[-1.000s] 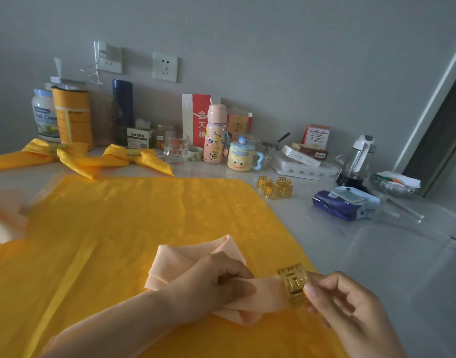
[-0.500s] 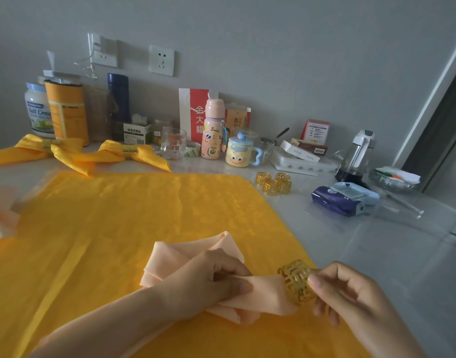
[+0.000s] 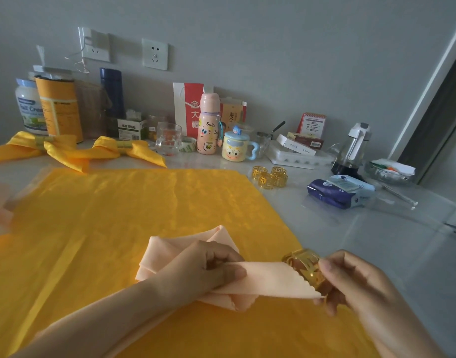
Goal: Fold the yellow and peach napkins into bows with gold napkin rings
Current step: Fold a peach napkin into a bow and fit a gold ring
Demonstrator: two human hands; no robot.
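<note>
- Peach napkin point(image 3: 268, 280) sits low in the middle, on the big yellow cloth point(image 3: 118, 215). Its gathered middle is pinched between the thumb and curled fingers of the left hand point(image 3: 196, 270).
- The right hand point(image 3: 356, 282) has its fingers curled round a gold napkin ring point(image 3: 305, 270), held right at the napkin's pointed end. The tip meets the ring's mouth, but I cannot tell whether it has gone inside.
- The yellow cloth lies spread flat. Its right edge runs on a slant just behind the ring, and its near edge drops out of view below the forearms.
- To the right of the hands the pale table point(image 3: 376, 254) stretches away to a blue wipes pack point(image 3: 340, 189) farther back.
- Spare gold rings point(image 3: 269, 177) huddle just off the cloth's far right corner, well apart from the hands.
- Two finished yellow bows point(image 3: 118, 151) lie along the far left edge, near the bottles by the wall.
- The napkin is folded in soft layers. A broad flap shows behind the left hand, and it narrows rightward to a point with a wavy, scalloped edge.
</note>
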